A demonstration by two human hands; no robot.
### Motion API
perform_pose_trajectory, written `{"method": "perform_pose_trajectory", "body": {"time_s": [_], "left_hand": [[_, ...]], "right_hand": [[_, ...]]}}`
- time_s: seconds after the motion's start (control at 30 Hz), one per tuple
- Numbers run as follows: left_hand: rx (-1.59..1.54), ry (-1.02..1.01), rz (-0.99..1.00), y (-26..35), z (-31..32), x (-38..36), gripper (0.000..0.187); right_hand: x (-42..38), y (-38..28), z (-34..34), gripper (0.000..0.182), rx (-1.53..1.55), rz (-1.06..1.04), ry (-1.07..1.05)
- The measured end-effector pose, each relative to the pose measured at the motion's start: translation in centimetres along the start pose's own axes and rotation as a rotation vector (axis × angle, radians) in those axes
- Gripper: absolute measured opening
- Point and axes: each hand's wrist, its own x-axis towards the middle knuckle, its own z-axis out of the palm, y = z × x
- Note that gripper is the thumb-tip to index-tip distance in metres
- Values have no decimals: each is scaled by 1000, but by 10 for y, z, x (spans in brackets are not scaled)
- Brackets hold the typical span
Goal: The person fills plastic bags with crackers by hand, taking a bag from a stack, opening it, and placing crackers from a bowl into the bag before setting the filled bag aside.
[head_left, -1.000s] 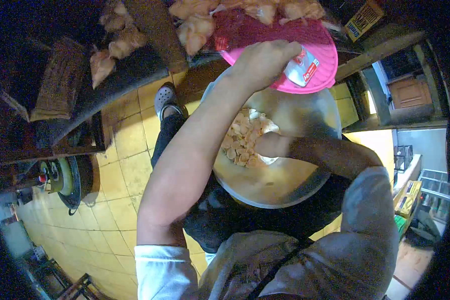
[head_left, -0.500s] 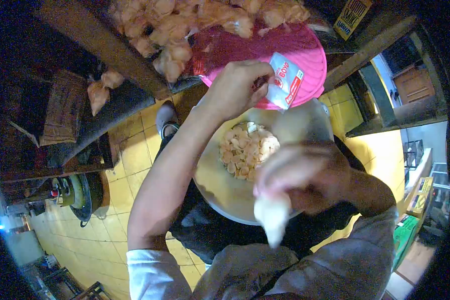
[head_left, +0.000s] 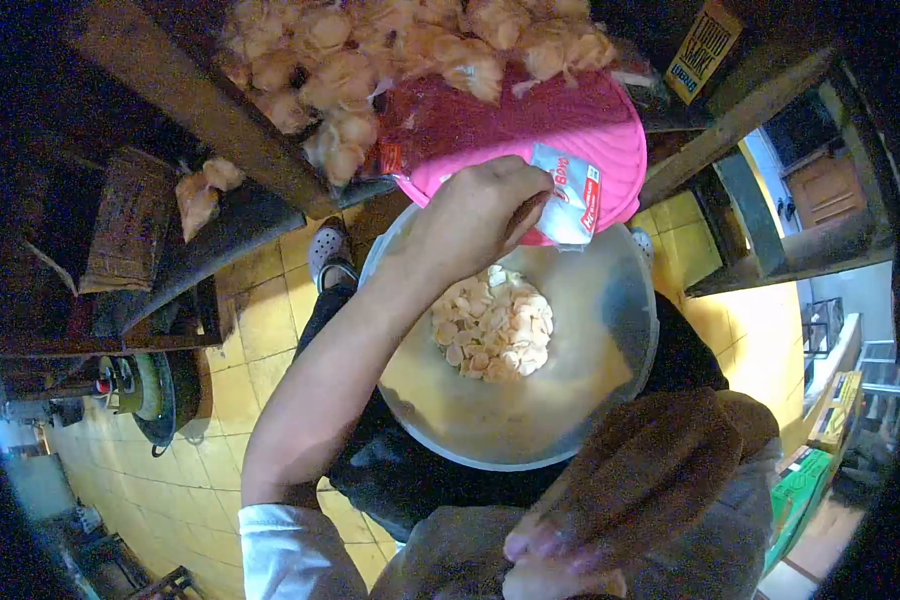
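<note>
Right hand (head_left: 610, 500) has moved: 0.5 s ago over the near side of the basin, now down and back in front of the chest. Left hand (head_left: 495, 205) and its sachet (head_left: 573, 200) stay near the basin's far rim.

Counts: 1 sachet, lettered BOYO; 1 big metal basin (head_left: 605, 310); 1 pink ridged plastic tray (head_left: 618, 165); 1 carton (head_left: 705, 50) marked LIQUID SMOKE; 2 clogs (head_left: 327, 248), one on each side of the basin. Pale round chips (head_left: 490, 335) sit in one heap on the basin floor, overlapping too much to count; 1 small white lump (head_left: 497, 275) at the heap's far edge. Filled clear bags (head_left: 340, 75) bunch up beyond the tray, also not countable.

Left hand: thumb and fingers pinched on one side of the sachet, other fingers curled in. Sachet hangs tilted in front of the tray. Tray overlaps the basin's far rim; contact unclear.

Right hand: dark, blurred, fingers bent and close together. A pale item (head_left: 560, 582) shows at its fingertips, cut by the bottom edge; can't tell if it's gripped.

Basin sits between the person's legs.
</note>
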Motion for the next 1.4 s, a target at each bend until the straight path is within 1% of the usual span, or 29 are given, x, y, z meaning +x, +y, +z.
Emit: {"method": "perform_pose_trajectory", "body": {"time_s": [0.13, 0.23, 0.27, 0.3, 0.33, 0.37, 0.4, 0.47, 0.6, 0.67, 0.7, 0.77, 0.9, 0.97, 1.0, 1.07, 1.17, 1.3, 1.37, 1.4], "left_hand": [[134, 77, -31, 9, -3, -1, 15], [191, 104, -33, 13, -5, -1, 15], [221, 105, -27, 15, -8, -3, 15], [221, 98, -28, 17, -8, -4, 15], [236, 106, -39, 18, -8, -3, 15], [249, 116, -49, 19, -9, -2, 16], [246, 114, -45, 20, -9, -3, 16], [228, 85, -82, 25, -11, -4, 16], [194, 96, -89, 28, -10, -5, 15], [168, 74, -97, 30, -9, -5, 18], [168, 72, -97, 30, -9, -6, 18], [144, 68, -204, 31, -7, -7, 24], [129, -9, -267, 37, -8, -5, 25], [189, -19, -166, 35, -7, -5, 27], [191, -19, -168, 33, -6, -5, 27], [174, 9, -142, 29, -5, -6, 23], [161, 19, -107, 27, -5, -8, 21], [113, 21, -82, 21, -3, -11, 21], [82, 47, -39, 20, -4, -10, 22], [87, 47, -43, 21, -6, -10, 22]], "right_hand": [[1, 0, -3, 15, -12, 10, -16], [-1, 2, -12, 16, -96, 59, 9], [-5, 6, -16, 16, -170, 96, 38], [-10, 7, -25, 17, -312, 163, 88], [-15, 11, -38, 17, -548, 259, 126], [-24, 15, -59, 21, -1003, 385, 88], [-29, 22, -74, 33, -1457, 511, 43], [-36, 40, -92, 25, -1516, 521, 190], [-50, 52, -108, 20, -1609, 561, 227], [-49, 51, -109, 18, -1617, 494, 189], [-47, 51, -108, 18, -1615, 496, 191], [-44, 53, -106, 16, -1563, 545, 285], [-46, 58, -107, 16, -1571, 590, 252], [-46, 59, -108, 17, -1687, 559, 109], [-45, 59, -107, 17, -1686, 558, 108], [-44, 58, -105, 18, -1705, 583, 10], [-41, 58, -96, 17, -1706, 632, -4], [-43, 63, -101, 17, -1749, 600, -2], [-39, 62, -101, 16, -1682, 524, 130], [-42, 63, -103, 16, -1677, 520, 130]]}}
